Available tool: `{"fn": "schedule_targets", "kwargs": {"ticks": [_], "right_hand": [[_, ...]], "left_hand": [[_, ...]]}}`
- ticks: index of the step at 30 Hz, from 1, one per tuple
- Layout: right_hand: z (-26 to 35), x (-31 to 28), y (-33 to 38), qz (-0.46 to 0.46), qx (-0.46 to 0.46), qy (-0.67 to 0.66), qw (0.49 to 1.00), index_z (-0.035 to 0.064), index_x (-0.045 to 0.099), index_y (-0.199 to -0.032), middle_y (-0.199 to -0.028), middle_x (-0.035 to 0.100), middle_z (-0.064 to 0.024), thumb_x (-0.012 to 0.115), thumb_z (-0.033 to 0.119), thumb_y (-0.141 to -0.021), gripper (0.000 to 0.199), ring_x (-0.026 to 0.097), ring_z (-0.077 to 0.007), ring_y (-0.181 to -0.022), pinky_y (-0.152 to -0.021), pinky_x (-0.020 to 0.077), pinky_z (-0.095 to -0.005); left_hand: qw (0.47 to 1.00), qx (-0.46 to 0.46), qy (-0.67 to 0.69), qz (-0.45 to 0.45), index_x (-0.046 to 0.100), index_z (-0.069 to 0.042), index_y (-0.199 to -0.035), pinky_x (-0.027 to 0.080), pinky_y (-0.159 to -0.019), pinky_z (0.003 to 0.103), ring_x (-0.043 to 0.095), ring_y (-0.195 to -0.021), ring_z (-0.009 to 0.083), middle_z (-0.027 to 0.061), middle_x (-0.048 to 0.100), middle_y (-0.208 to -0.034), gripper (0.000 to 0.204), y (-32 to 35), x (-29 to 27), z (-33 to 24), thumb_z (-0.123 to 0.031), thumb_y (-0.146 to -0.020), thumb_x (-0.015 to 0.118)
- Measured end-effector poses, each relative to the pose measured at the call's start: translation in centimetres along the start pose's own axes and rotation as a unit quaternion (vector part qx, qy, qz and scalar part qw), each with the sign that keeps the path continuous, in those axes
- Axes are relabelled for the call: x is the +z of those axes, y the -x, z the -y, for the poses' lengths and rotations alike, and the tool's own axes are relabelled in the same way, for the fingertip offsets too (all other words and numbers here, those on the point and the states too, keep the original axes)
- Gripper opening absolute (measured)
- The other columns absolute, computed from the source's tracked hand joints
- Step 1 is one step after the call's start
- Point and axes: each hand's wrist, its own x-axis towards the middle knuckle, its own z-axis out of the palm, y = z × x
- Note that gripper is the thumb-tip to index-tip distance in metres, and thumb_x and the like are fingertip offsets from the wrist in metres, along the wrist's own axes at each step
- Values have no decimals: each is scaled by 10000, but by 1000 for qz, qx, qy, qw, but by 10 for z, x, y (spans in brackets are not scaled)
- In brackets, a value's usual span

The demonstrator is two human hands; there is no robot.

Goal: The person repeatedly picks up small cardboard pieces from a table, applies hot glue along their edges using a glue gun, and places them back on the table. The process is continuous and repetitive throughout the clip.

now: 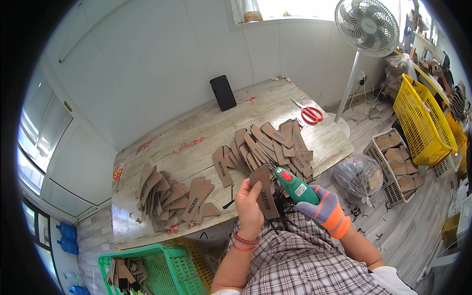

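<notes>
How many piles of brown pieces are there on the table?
2: the left pile near the left edge of the table, and the right pile, nearer the red-handled scissors.

Bright daylight pours from the window (305, 10) at the top – burnt out to white – and glares through the left panes (43, 125). Shadows on the table (270, 104) are soft. The centre is sharp; fisheye distortion bends the wall (147, 64), and black swallows the corners.
</notes>
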Motion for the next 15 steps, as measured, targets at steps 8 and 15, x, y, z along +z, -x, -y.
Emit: {"fn": "schedule_targets", "kwargs": {"ticks": [8,15], "right_hand": [[-6,-1,0,8,-26,34,999,4,586,-1169,-731,635,0,819,328,-767,566,542,-41,-559,-526,448,-207],[-4,-3,1,27,-19,17,999,3,595,-1174,-738,635,5,822,308,-765,559,548,-35,-595,-548,452,-203]], "left_hand": [[1000,18,-12,19,588,-2,-1030,509,-746,242,612,-823,93,44,661,-955,101,-1,0,-13,-43,-945,554],[996,33,-81,19,619,-4,-990,488,-716,217,600,-794,73,29,668,-921,82,-7,-10,-17,-50,-925,598]]}}
